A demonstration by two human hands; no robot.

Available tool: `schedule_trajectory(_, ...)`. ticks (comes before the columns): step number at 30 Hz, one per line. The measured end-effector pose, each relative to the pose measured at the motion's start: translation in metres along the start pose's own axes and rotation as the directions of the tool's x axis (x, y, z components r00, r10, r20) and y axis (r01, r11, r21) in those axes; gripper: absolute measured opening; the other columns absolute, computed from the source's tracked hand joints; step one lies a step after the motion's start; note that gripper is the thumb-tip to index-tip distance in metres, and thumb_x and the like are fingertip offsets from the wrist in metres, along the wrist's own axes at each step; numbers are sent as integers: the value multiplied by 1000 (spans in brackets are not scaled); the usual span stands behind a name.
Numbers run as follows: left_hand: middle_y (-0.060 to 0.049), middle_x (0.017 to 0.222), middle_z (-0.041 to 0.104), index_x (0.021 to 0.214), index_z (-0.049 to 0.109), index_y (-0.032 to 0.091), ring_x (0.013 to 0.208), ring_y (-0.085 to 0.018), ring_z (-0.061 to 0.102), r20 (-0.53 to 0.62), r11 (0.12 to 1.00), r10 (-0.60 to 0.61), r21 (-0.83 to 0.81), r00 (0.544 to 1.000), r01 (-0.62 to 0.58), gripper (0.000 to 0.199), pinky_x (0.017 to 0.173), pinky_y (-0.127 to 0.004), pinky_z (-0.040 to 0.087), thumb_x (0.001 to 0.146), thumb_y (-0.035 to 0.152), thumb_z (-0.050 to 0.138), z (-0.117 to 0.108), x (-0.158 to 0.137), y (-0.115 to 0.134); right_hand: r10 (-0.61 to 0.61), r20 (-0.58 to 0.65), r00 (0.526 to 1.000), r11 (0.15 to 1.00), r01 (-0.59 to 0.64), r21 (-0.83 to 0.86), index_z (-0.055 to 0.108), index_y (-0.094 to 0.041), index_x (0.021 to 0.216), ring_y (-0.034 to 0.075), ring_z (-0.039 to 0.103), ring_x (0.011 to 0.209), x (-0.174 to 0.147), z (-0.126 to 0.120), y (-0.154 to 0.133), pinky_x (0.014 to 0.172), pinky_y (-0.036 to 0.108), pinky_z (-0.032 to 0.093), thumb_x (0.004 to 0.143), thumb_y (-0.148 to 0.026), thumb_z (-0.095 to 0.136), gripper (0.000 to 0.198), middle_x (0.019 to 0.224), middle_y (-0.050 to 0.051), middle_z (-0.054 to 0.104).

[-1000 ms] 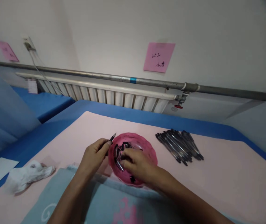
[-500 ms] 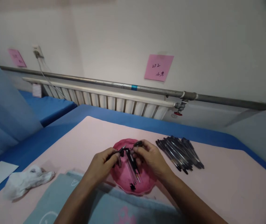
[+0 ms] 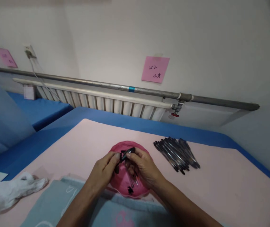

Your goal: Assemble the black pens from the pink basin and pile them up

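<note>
Over a pink bowl (image 3: 119,186) with a wavy rim, both my hands are brought close together. My left hand (image 3: 103,168) is closed on a dark pen (image 3: 117,169), mostly hidden by the fingers. Between the thumb and fingers of my right hand (image 3: 144,164) is a glossy black pen cap (image 3: 130,151); its lower end meets the pen's tip at the left fingertips. Whether the cap sits over the tip I cannot tell. Thin clear refill tubes (image 3: 134,182) and small black parts (image 3: 130,190) lie in the bowl, partly covered by my right hand.
Several black pens (image 3: 172,154) lie in a pile right of the bowl on the pink sheet (image 3: 222,183). A greenish-blue cloth (image 3: 54,195) is in front, a crumpled white cloth (image 3: 18,189) at left. Behind the blue bed edge (image 3: 106,116) stand a radiator (image 3: 118,105) and pipe (image 3: 97,82).
My right hand has moved left with the pen cap, bringing it against the pen in my left hand. The loose black parts between the hands are now mostly covered. The view has shifted slightly.
</note>
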State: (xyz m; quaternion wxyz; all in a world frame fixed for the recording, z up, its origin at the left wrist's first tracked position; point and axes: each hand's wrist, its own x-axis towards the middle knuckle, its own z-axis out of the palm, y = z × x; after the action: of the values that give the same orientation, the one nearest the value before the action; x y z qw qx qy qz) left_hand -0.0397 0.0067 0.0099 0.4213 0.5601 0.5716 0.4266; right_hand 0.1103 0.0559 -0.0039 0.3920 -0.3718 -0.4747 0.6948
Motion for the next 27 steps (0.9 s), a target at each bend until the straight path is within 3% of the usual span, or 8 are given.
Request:
schedule_trajectory(7, -4, 79, 65, 88, 63, 19, 78, -21, 58, -59, 990, -58, -129, 997, 50, 44, 72, -31, 45, 85, 55, 38, 10, -5, 7, -84, 24, 996, 988, 87, -131, 55, -20, 81, 7, 44, 45, -12, 12, -2, 43, 20, 34, 75, -30, 62, 13, 59, -6, 54)
schedule_trajectory(10, -5, 86, 68, 96, 65, 19, 85, -24, 59, -147, 980, -53, -198, 988, 23, 46, 79, -34, 45, 84, 56, 40, 10, -5, 7, -271, -126, 954, 938, 233, -257, 57, -20, 92, 10, 46, 50, -13, -5, -25, 49, 22, 38, 82, -37, 54, 20, 64, -4, 53)
schedule_trajectory(12, -4, 83, 67, 95, 65, 20, 83, -23, 59, -182, 982, -62, -185, 981, 28, 45, 78, -34, 45, 82, 57, 44, 9, -4, 6, -479, -239, 845, 809, 319, -494, 56, -19, 101, 13, 52, 62, -11, -26, -43, 58, 25, 42, 86, -38, 48, 25, 75, -1, 59)
schedule_trajectory(14, -3, 77, 66, 91, 66, 20, 80, -23, 58, -190, 988, -72, -151, 979, 43, 43, 74, -33, 46, 80, 57, 46, 7, -4, 5, -642, -201, 740, 524, 232, -819, 57, -17, 102, 17, 57, 77, -9, -51, -58, 70, 28, 42, 89, -34, 44, 25, 88, 5, 64)
schedule_trajectory(15, -2, 74, 65, 88, 66, 21, 79, -23, 58, -187, 990, -73, -132, 980, 48, 42, 71, -32, 46, 81, 57, 46, 7, -3, 4, -644, -144, 751, 326, 99, -940, 57, -16, 105, 19, 58, 85, -7, -62, -63, 75, 30, 41, 90, -30, 43, 25, 95, 8, 65)
schedule_trajectory(17, -2, 71, 64, 81, 64, 21, 79, -23, 58, -153, 994, -68, -100, 986, 53, 40, 67, -31, 46, 82, 56, 44, 5, -3, 2, -442, -113, 890, -105, -177, -979, 61, -15, 100, 22, 60, 88, -4, -83, -67, 75, 31, 39, 90, -23, 40, 24, 97, 12, 67)
schedule_trajectory(20, -1, 72, 64, 76, 62, 21, 77, -21, 58, -87, 996, -67, -59, 994, 61, 40, 67, -29, 46, 83, 55, 42, 3, -1, 1, -311, -169, 935, -223, -244, -944, 66, -12, 82, 24, 63, 78, 2, -104, -59, 67, 31, 38, 85, -15, 45, 22, 86, 15, 69)
schedule_trajectory(27, -1, 71, 61, 79, 61, 20, 72, -18, 56, -69, 999, -36, -33, 997, 34, 35, 66, -28, 45, 85, 50, 43, -1, 0, 3, -275, -185, 944, -251, -256, -934, 66, -10, 90, 24, 62, 83, 5, -109, -54, 70, 31, 37, 83, -14, 48, 20, 92, 17, 67)
